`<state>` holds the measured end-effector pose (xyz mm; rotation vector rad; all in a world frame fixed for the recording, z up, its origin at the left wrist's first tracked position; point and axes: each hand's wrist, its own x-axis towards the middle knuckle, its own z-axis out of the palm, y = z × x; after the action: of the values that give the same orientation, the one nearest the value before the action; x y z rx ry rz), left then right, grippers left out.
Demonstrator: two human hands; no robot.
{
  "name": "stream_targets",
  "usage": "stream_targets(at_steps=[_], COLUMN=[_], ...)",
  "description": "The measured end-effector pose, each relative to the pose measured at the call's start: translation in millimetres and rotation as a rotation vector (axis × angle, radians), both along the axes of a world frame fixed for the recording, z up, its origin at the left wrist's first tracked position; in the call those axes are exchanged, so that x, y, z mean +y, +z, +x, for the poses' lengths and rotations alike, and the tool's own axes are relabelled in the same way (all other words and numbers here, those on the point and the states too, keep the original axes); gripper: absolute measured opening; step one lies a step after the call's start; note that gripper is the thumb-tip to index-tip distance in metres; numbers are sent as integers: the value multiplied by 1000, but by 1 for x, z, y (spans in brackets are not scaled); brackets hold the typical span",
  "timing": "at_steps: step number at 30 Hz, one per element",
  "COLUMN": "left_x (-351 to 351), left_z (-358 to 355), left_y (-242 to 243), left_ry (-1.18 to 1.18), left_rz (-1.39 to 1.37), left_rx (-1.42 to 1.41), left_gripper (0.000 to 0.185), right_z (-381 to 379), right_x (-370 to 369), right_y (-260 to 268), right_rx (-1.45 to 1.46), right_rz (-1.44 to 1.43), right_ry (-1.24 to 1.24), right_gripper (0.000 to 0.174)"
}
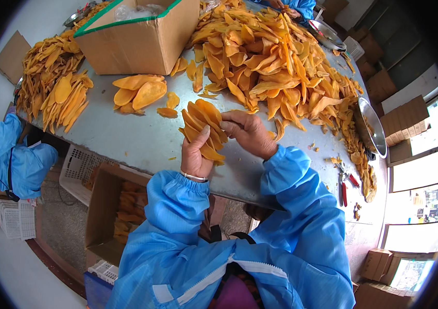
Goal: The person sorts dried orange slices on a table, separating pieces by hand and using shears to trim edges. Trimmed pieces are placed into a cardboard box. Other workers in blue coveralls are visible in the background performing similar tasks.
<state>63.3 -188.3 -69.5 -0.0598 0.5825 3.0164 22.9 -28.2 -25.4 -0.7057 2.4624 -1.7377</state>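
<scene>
My left hand grips a fanned stack of dried mango slices above the metal table, its thumb lying across the near side. At the stack's right edge, my right hand pinches with thumb and forefinger; the fingers hide whether a single slice is between them. Beyond the hands rises a large heap of dried mango slices. A smaller pile of slices rests to the left, with two small loose pieces between it and the held stack.
A cardboard box with green tape stands at the back left. Red-handled pliers or cutters lie on the right, below a metal bowl. Another carton holds slices beside my lap. Co-workers in blue sleeves sit left and far across.
</scene>
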Motion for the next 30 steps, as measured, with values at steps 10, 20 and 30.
stream_targets(at_steps=[10, 20, 30], left_x=[-2, 3, 2], left_z=[-3, -5, 4], left_y=[-3, -4, 0], left_ry=[34, 21, 109], left_rz=[-156, -24, -184], left_rx=[-13, -83, -79], left_gripper=[46, 44, 45], right_z=[-101, -27, -106], right_x=[-3, 7, -26], right_y=[-21, 35, 1], right_rx=[531, 171, 619], right_rz=[1064, 231, 652], right_ry=[-447, -80, -315], right_gripper=[11, 25, 15])
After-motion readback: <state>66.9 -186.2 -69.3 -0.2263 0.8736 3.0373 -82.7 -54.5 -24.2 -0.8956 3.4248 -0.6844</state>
